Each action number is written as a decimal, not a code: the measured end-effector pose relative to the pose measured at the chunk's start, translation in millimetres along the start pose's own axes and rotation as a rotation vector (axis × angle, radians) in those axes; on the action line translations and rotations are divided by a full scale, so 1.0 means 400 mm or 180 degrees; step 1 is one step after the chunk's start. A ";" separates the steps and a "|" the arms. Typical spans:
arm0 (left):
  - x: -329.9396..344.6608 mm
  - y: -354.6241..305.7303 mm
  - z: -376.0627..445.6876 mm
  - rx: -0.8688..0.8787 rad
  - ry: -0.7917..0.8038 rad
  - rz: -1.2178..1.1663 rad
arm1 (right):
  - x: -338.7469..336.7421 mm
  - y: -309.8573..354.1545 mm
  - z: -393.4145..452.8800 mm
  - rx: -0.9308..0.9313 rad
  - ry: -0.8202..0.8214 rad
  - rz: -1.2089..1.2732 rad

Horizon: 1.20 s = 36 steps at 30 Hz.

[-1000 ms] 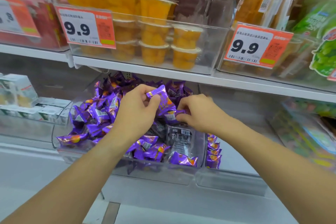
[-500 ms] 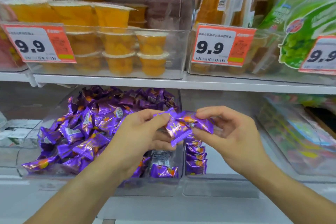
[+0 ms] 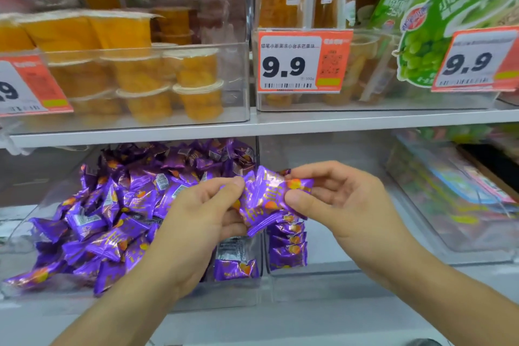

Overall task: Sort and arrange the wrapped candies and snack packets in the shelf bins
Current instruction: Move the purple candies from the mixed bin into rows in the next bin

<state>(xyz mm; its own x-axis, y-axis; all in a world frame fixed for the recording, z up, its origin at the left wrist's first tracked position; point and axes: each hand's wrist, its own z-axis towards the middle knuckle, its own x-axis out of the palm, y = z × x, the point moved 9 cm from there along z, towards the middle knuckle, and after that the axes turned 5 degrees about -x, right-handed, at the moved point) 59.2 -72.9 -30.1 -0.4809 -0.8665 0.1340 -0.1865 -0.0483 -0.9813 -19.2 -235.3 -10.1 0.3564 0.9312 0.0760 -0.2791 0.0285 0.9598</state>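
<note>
Both hands hold purple wrapped candies (image 3: 265, 199) in front of the lower shelf, at the divide between two clear bins. My left hand (image 3: 202, 222) pinches them from the left, my right hand (image 3: 334, 202) pinches them from the right between thumb and fingers. The left clear bin (image 3: 179, 302) is heaped with loose purple candies (image 3: 118, 219). Inside the right clear bin (image 3: 331, 281), a short neat stack of the same candies (image 3: 288, 247) stands against its left wall, just below my hands.
Above, a white shelf edge (image 3: 280, 123) carries clear bins of orange jelly cups (image 3: 146, 76) and fruit packs with 9.9 price tags (image 3: 300, 62). A further clear bin with colourful flat packets (image 3: 455, 199) stands at the lower right.
My hands lifted purple candies out of the heaped left bin and carried them right, to above the stack in the right bin. The view shifted rightwards.
</note>
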 end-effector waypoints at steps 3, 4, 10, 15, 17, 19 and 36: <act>0.000 -0.002 -0.007 -0.0032 -0.0021 -0.0137 | -0.004 -0.014 -0.006 0.0198 -0.0157 0.0142; -0.002 -0.003 -0.009 -0.0024 -0.0042 -0.0203 | -0.003 -0.021 -0.006 0.0277 -0.0177 0.0212; -0.015 -0.001 -0.016 -0.0040 -0.0206 -0.0273 | 0.010 -0.038 -0.002 0.0587 0.0057 0.0426; -0.017 -0.003 -0.013 0.0037 -0.0139 0.0004 | 0.029 -0.012 0.000 0.0645 0.0853 0.0090; -0.010 -0.004 -0.018 0.0057 -0.0107 0.0138 | 0.037 -0.012 -0.005 0.0597 0.0998 0.0051; 0.004 -0.001 -0.021 0.0036 -0.0017 0.0256 | 0.047 -0.010 -0.009 0.0500 0.1077 0.0015; 0.063 0.017 -0.038 -0.0078 0.0324 0.0126 | 0.003 0.037 -0.007 -0.0357 -0.0016 -0.0623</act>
<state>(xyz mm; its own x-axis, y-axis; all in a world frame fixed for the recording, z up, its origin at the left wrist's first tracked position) 32.9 -87.6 -31.2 -0.5726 -0.8124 0.1099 -0.1861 -0.0018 -0.9825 -25.4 -232.7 3.5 0.4180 0.9021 -0.1071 -0.3015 0.2490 0.9204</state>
